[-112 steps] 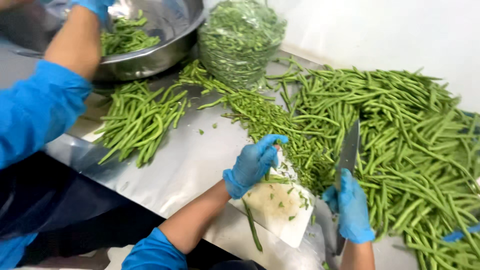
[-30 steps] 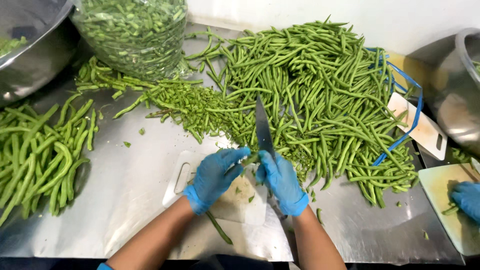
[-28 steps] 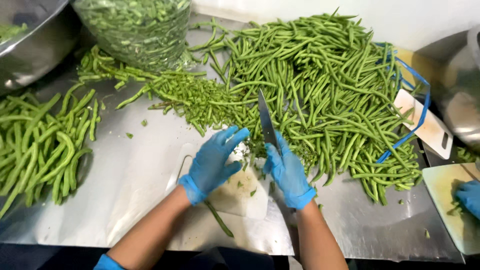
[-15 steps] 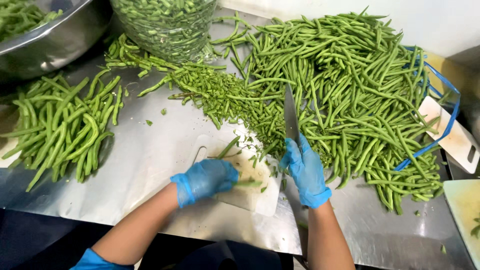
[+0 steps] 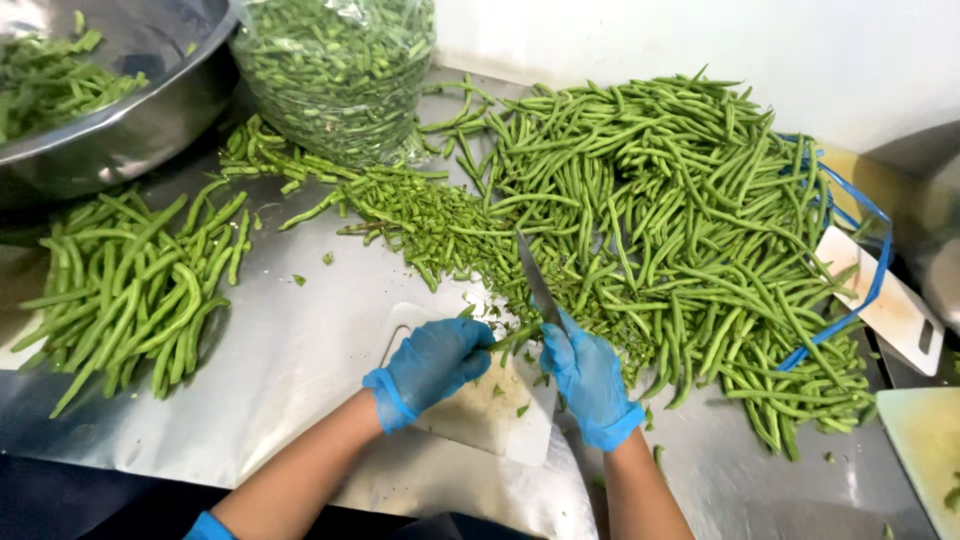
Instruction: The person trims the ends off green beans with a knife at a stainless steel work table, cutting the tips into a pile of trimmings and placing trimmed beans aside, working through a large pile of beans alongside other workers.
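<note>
Fingertips worry me most: my blue-gloved left hand (image 5: pixel 432 362) pinches green beans (image 5: pixel 512 335) on the small white cutting board (image 5: pixel 478 412) just beside the steel knife (image 5: pixel 536 284) gripped in my right hand (image 5: pixel 588 377), so a slip could nick the glove.

Both gloved hands meet, left hand (image 5: pixel 432 362) curled, right hand (image 5: pixel 588 378) fisted.

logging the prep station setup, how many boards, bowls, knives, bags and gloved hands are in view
cutting boards: 3 (one under the hands, one at far right, one at the bottom right corner)
metal bowl: 1
knife: 1
bag of beans: 1
gloved hands: 2 (left hand, right hand)
total: 8
</note>
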`<move>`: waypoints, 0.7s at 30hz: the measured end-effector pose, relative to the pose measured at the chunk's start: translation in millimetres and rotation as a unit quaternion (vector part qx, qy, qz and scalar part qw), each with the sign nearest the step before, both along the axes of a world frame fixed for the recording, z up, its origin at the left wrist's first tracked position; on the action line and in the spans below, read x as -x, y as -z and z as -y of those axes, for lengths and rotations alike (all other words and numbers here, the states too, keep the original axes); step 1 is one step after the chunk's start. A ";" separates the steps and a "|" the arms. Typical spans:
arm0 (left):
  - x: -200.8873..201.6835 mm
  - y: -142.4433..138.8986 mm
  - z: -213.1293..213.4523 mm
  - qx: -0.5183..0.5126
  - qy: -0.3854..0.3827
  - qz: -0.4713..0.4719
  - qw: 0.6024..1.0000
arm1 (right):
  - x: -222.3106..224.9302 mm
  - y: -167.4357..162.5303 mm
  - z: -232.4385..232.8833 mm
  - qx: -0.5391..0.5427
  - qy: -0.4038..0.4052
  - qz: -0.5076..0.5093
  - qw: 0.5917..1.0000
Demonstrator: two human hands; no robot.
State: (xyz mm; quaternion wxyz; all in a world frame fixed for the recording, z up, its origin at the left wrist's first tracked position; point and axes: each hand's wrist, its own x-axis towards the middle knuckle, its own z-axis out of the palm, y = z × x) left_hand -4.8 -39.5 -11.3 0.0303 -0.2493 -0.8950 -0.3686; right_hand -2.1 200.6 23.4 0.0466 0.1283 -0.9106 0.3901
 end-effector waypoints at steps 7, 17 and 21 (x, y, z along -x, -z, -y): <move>-2.5 11.7 -12.9 0.016 0.018 -0.056 0.998 | 5.9 11.3 -0.1 -0.031 0.036 -0.003 0.999; -2.0 25.6 -24.3 0.128 -0.048 -0.100 0.985 | -1.7 14.6 10.2 -0.020 0.041 0.089 0.995; -4.7 27.2 -27.0 0.177 -0.048 -0.144 0.972 | 0.8 18.7 11.7 -0.028 0.050 0.087 0.995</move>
